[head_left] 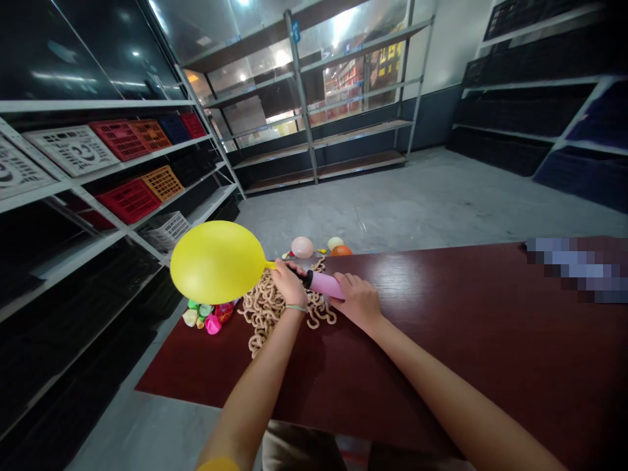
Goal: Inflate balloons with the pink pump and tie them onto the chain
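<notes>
A yellow balloon (218,261), blown up round, sticks out to the left over the table's left edge. At its neck my left hand (289,282) is closed around the black nozzle end of a hand pump. The pump's pink barrel (326,286) points to the right, and my right hand (358,299) is wrapped round its far end. Beneath my hands lies a heap of curly beige pieces (262,307). Several uninflated balloons (213,322) in pink, green, cream and red lie at the left below the yellow one.
The dark red table (441,327) reaches far to the right, where a blurred-out item (579,265) lies. Beyond its far edge are a pale pink balloon (302,247) and an orange one (342,250). Shelves with crates (132,199) stand at left; a metal rack (314,150) stands at the back.
</notes>
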Motion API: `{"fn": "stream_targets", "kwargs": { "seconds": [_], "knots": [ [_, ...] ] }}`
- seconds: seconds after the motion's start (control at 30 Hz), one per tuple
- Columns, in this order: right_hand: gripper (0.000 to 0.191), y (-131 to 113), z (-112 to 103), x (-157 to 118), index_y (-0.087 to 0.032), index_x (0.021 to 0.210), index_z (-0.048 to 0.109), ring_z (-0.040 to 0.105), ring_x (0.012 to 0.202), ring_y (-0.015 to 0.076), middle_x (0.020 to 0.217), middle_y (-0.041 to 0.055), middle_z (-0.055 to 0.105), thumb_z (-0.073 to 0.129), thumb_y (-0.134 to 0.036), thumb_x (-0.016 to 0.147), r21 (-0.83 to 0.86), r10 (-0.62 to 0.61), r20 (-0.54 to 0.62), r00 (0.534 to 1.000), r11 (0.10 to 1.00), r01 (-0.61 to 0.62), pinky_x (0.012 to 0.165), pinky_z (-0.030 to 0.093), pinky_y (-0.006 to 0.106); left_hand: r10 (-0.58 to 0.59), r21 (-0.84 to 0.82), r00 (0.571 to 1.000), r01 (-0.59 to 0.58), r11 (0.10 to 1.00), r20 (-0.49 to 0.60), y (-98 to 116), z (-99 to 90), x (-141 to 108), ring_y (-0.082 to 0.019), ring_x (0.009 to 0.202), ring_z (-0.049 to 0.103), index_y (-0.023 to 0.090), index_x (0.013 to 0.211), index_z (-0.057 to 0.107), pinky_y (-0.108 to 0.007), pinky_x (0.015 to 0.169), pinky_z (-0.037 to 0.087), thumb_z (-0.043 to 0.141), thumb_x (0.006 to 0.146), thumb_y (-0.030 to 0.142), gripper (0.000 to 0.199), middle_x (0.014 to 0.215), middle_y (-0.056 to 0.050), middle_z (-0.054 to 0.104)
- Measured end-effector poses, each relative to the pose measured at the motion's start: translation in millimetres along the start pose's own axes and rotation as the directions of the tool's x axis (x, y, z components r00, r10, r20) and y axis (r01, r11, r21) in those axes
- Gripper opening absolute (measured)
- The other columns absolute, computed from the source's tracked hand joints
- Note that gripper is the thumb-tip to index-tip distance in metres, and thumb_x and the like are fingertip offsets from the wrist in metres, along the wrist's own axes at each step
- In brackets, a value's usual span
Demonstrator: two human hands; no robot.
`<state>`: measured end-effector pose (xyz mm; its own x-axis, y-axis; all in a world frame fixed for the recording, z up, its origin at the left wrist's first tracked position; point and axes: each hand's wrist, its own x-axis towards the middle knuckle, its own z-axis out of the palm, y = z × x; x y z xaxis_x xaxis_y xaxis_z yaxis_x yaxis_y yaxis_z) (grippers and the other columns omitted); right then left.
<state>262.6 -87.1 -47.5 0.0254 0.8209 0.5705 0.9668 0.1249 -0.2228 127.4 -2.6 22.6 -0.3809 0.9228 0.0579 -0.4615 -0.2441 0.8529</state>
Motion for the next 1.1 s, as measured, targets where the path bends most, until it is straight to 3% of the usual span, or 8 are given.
{"fn": "stream_targets", "kwargs": {
  "seconds": [0.13, 0.3, 0.4, 0.57, 0.67, 0.77, 0.93, 1.1],
  "knots": [
    [0.047, -3, -1, -2, -0.022, 0.124, 0.054, 0.059, 0.084, 0.0205, 0.095, 0.0055, 0.067, 0.064, -0.042, 0.083, 0.029, -0.013, 0.024, 1.000, 1.000, 0.012, 0.067, 0.031, 0.029, -0.062, 0.018, 0.995, 0.061, 0.998, 0.073, 6, 1.0, 8, -0.007, 0.038, 0.041, 0.021, 0.070, 0.038, -0.021, 0.041, 0.036, 0.050, 0.091, 0.041, 0.031, 0.052, 0.006, 0.041],
    [0.045, -8, 3, -2, -0.022, 0.123, 0.054, 0.060, 0.080, 0.0187, 0.091, 0.0041, 0.067, 0.062, -0.045, 0.086, 0.067, -0.104, 0.051, 0.993, 0.993, 0.101, 0.064, 0.032, 0.029, -0.027, 0.064, 0.999, 0.029, 0.998, -0.036, 62, -20.6, 71, -0.008, 0.036, 0.038, 0.022, 0.070, 0.037, -0.021, 0.038, 0.032, 0.047, 0.088, 0.030, 0.022, 0.052, 0.007, 0.039],
    [0.042, -8, 4, 0, -0.022, 0.123, 0.054, 0.060, 0.081, 0.0187, 0.091, 0.0042, 0.067, 0.060, -0.044, 0.087, 0.088, -0.111, 0.056, 0.992, 0.990, 0.106, 0.066, 0.033, 0.029, 0.058, 0.031, 0.996, -0.056, 0.998, -0.061, 80, -26.4, 95, -0.007, 0.037, 0.037, 0.022, 0.072, 0.038, -0.019, 0.037, 0.029, 0.051, 0.086, 0.030, 0.021, 0.054, 0.007, 0.039],
    [0.044, -7, 3, 0, -0.023, 0.120, 0.056, 0.059, 0.081, 0.0201, 0.094, 0.0058, 0.067, 0.065, -0.044, 0.082, 0.036, 0.012, 0.046, 0.999, 0.999, -0.013, 0.066, 0.032, 0.029, 0.067, -0.016, 0.995, -0.069, 0.998, -0.074, 41, -10.6, 61, -0.006, 0.036, 0.034, 0.022, 0.071, 0.035, -0.019, 0.037, 0.027, 0.050, 0.086, 0.030, 0.023, 0.053, 0.008, 0.036],
    [0.047, -6, 1, 0, -0.022, 0.121, 0.056, 0.059, 0.083, 0.0212, 0.096, 0.0069, 0.067, 0.066, -0.044, 0.080, 0.017, 0.045, 0.039, 0.998, 0.999, -0.046, 0.067, 0.032, 0.029, -0.001, -0.010, 1.000, 0.001, 1.000, 0.010, 7, 1.3, 22, -0.007, 0.037, 0.037, 0.022, 0.071, 0.035, -0.021, 0.038, 0.031, 0.048, 0.089, 0.032, 0.024, 0.053, 0.007, 0.039],
    [0.048, -6, -1, -1, -0.022, 0.123, 0.055, 0.060, 0.084, 0.0206, 0.097, 0.0061, 0.068, 0.065, -0.044, 0.082, 0.032, 0.043, 0.047, 0.998, 0.998, -0.045, 0.067, 0.033, 0.029, -0.063, 0.019, 0.996, 0.062, 0.998, 0.067, -4, 5.3, 8, -0.007, 0.037, 0.038, 0.022, 0.071, 0.036, -0.021, 0.040, 0.034, 0.048, 0.090, 0.036, 0.027, 0.053, 0.007, 0.040],
    [0.048, -9, 2, 0, -0.023, 0.125, 0.054, 0.061, 0.079, 0.0184, 0.091, 0.0034, 0.068, 0.063, -0.048, 0.085, 0.076, -0.045, 0.074, 0.996, 0.996, 0.040, 0.064, 0.033, 0.028, -0.090, 0.063, 0.995, 0.088, 0.994, 0.034, 38, -5.3, 54, -0.008, 0.037, 0.039, 0.022, 0.070, 0.036, -0.020, 0.038, 0.032, 0.050, 0.087, 0.034, 0.025, 0.053, 0.007, 0.040],
    [0.046, -9, 6, 1, -0.021, 0.122, 0.056, 0.060, 0.079, 0.0178, 0.089, 0.0028, 0.067, 0.064, -0.045, 0.084, 0.100, -0.076, 0.013, 0.997, 0.992, 0.074, 0.064, 0.034, 0.028, 0.022, 0.024, 0.999, -0.021, 0.999, -0.033, 78, -13.3, 94, -0.006, 0.036, 0.034, 0.022, 0.073, 0.036, -0.019, 0.037, 0.026, 0.051, 0.085, 0.031, 0.022, 0.054, 0.008, 0.038]
  ]
}}
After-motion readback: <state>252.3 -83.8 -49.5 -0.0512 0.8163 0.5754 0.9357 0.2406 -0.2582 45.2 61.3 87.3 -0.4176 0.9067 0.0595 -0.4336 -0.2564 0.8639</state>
